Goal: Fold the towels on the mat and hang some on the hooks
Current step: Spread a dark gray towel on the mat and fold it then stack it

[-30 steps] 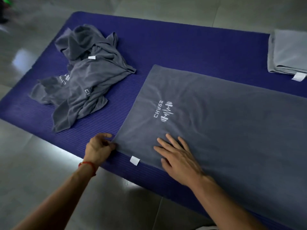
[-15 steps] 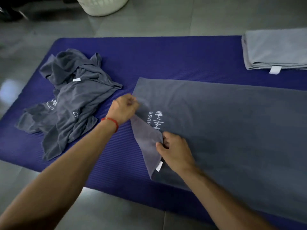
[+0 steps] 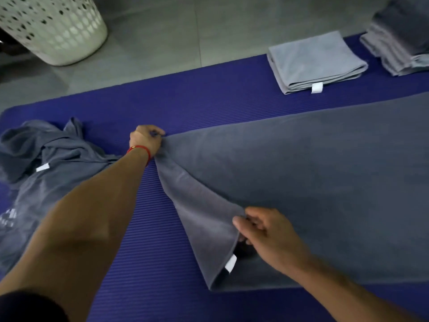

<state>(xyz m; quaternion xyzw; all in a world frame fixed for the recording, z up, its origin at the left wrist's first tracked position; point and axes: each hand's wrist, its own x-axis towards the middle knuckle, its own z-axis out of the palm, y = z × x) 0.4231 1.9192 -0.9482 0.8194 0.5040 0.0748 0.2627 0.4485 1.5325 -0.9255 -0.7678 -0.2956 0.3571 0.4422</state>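
Note:
A large dark grey towel [image 3: 301,177] lies spread across the blue mat [image 3: 148,252]. Its left end is folded over toward the far edge. My left hand [image 3: 146,139], red string on the wrist, grips the towel's corner at the far left edge. My right hand [image 3: 267,231] pinches the folded edge near me, just above a white tag [image 3: 230,263]. A crumpled pile of grey towels [image 3: 46,173] sits at the mat's left end, partly behind my left arm.
A folded light grey towel [image 3: 313,63] lies at the mat's far side. A stack of folded towels [image 3: 399,40] stands at the far right. A white perforated laundry basket [image 3: 51,29] stands on the tiled floor at top left.
My left hand has carried the towel's near corner up to the far edge. My right hand has shifted along the fold. The logo is now covered.

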